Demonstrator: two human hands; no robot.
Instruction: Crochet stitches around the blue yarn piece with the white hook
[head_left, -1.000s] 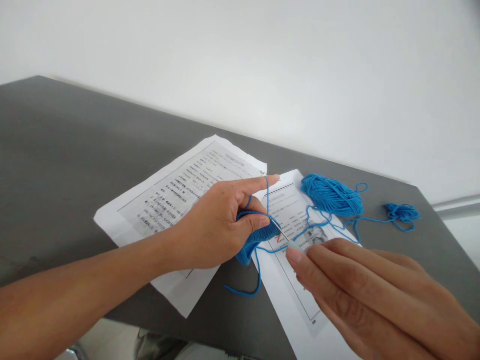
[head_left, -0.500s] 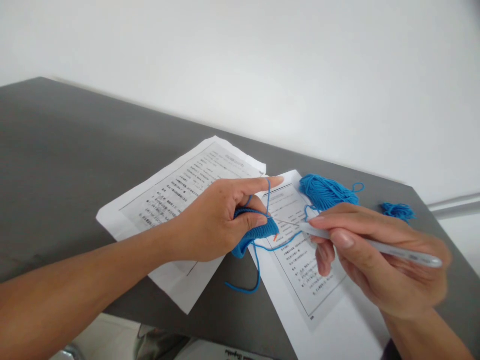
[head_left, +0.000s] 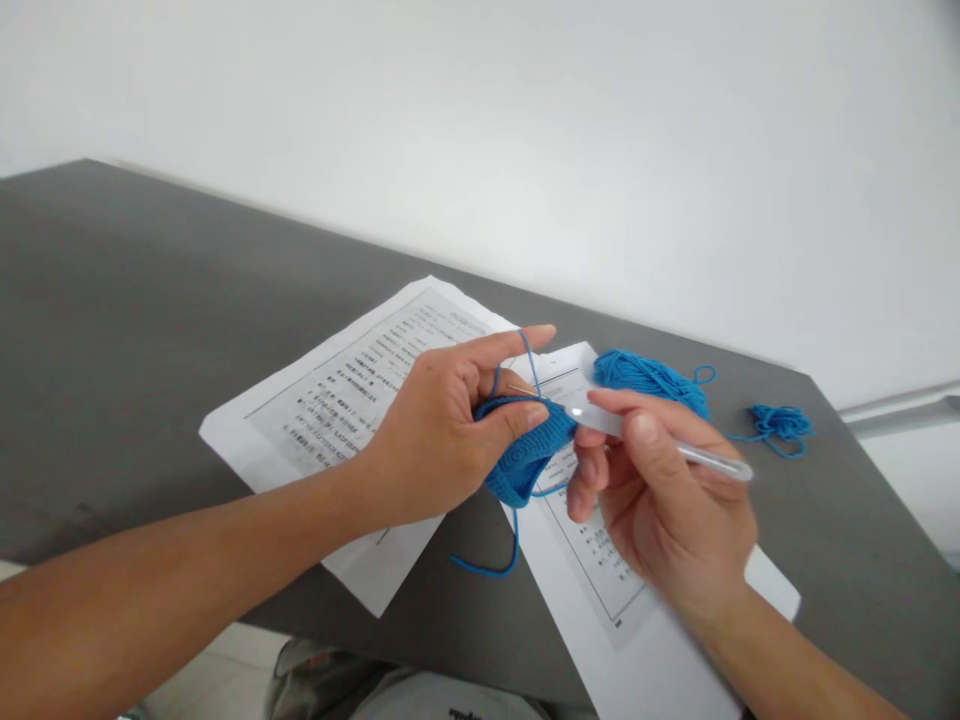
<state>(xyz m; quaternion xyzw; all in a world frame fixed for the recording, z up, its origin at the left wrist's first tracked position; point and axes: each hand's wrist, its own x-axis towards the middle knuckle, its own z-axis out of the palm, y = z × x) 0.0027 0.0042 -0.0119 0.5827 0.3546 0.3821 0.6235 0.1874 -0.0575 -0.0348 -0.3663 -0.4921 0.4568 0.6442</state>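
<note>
Grey bench [head_left: 187, 300] spread beneath left hand [head_left: 446, 430] and right hand [head_left: 675, 510]. Printed sheets [head_left: 300, 420] lay below them. Blue skein [head_left: 649, 378] lay just beyond right hand. Blue crocheted piece [head_left: 531, 455] sat between hands, pinched by left. Hook [head_left: 604, 420] was gripped in right, at piece's upper edge. Yarn strand [head_left: 530, 360] crossed left forefinger [head_left: 499, 350].

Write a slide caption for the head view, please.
Left hand holds blue crochet work and right hand a crochet hook, above printed sheets on a grey table.
</note>
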